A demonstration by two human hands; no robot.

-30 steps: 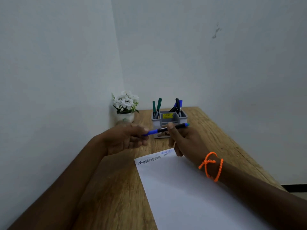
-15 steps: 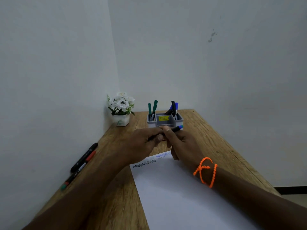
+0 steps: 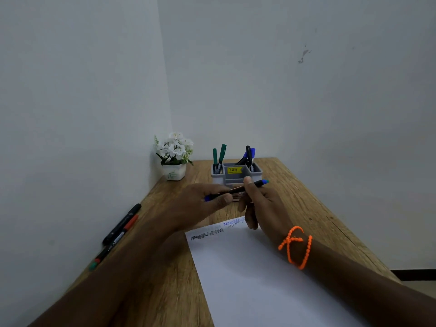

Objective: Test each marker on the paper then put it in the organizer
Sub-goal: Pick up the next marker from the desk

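In the middle of the frame, the left hand (image 3: 200,204) and the right hand (image 3: 262,206) both pinch one blue marker (image 3: 257,184), just in front of the organizer (image 3: 236,177). Press the cap fully before dropping it in. The organizer holds about five markers; three lie at the left edge of the table (image 3: 306,204), beside one paper (image 3: 259,279).

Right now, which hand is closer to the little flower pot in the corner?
Left. The left hand sits just in front of the flower pot; the right hand is farther over, before the organizer.
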